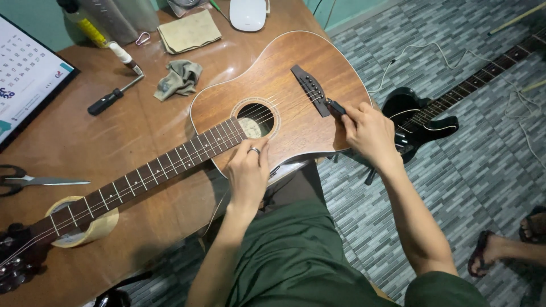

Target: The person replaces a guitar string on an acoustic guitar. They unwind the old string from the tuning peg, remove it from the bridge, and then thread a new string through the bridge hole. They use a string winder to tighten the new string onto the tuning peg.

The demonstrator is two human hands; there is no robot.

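A brown acoustic guitar (pixel 284 74) lies flat on a wooden table (pixel 142 216), its neck running to the lower left. My left hand (pixel 248 170), with a ring on one finger, rests on the guitar's edge beside the sound hole (pixel 256 118) where the fretboard ends. My right hand (pixel 369 132) pinches a small black tool (pixel 335 107) against the lower end of the dark bridge (pixel 310 89).
A tape roll (pixel 99 227) props the neck. Scissors (pixel 34 181), a screwdriver (pixel 114 98), two cloths (pixel 179 79), a white device (pixel 248 13) and a calendar (pixel 25 85) lie on the table. A black electric guitar (pixel 421 116) and cable lie on the tiled floor. Another person's sandalled feet (pixel 512 241) are at right.
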